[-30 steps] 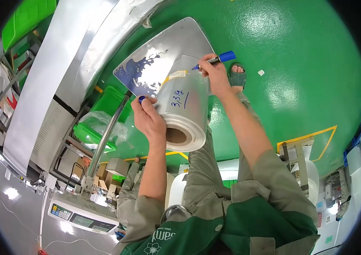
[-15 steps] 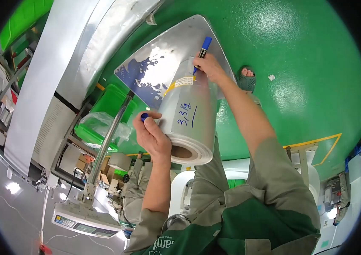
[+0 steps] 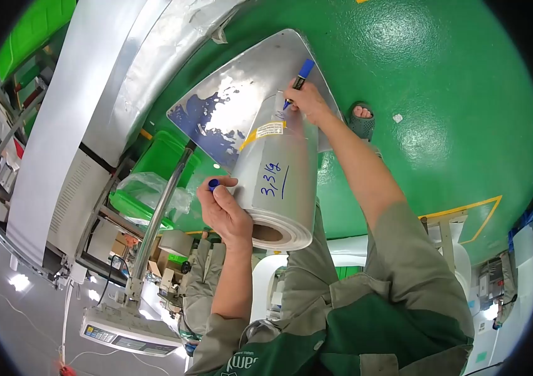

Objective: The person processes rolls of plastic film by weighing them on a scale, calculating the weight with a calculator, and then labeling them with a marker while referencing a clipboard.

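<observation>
A large roll of clear film [image 3: 285,169] lies on the metal plate of a scale [image 3: 216,106]. Blue handwriting, "3,3kg" underlined, marks its side, and a white label [image 3: 270,129] with yellow tape sits farther up. My right hand [image 3: 307,101] grips a blue marker [image 3: 304,70], its tip down at the film's far end, beside a small blue mark. My left hand [image 3: 224,210] rests against the roll's near left side, its fingers closed round the marker's blue cap [image 3: 214,184].
A metal pole [image 3: 165,200] runs from the plate to the scale's display [image 3: 131,338] at the lower left. Green crates [image 3: 135,207] stand left of the pole. A long silver sheet [image 3: 72,113] spans the left. A sandaled foot [image 3: 361,119] is on the green floor.
The marker and my right hand have shifted slightly down and left, and a small blue mark now shows near the tip. The roll appears slightly lower in view. My left hand keeps the cap.
</observation>
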Demonstrator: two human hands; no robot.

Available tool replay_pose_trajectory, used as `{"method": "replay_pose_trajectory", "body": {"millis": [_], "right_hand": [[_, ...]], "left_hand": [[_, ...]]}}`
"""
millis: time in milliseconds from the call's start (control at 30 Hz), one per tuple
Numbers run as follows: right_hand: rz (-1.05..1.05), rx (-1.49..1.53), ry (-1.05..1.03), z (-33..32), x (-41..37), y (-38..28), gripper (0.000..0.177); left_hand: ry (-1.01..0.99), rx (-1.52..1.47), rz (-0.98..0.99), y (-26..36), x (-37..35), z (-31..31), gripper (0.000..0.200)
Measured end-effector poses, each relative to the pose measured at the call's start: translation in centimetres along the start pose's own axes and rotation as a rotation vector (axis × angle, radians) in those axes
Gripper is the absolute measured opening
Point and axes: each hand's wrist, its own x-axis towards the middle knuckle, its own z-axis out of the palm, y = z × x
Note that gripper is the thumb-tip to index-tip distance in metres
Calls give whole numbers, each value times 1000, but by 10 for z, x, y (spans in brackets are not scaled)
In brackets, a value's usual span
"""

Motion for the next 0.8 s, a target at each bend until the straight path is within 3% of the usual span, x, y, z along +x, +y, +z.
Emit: {"method": "replay_pose_trajectory", "body": {"millis": [267, 467, 667, 800], "right_hand": [[-11, -99, -31, 2, 5, -1, 11], [-4, -90, 80, -1, 7, -1, 13], [-10, -173, 11, -1, 14, 2, 13], [-14, -127, 93, 0, 18, 7, 12]], "left_hand": [[15, -31, 27, -3, 0, 2, 30], [17, -27, 33, -4, 0, 1, 30], [16, -19, 22, -1, 0, 1, 29], [14, -16, 22, 1, 0, 2, 31]]}}
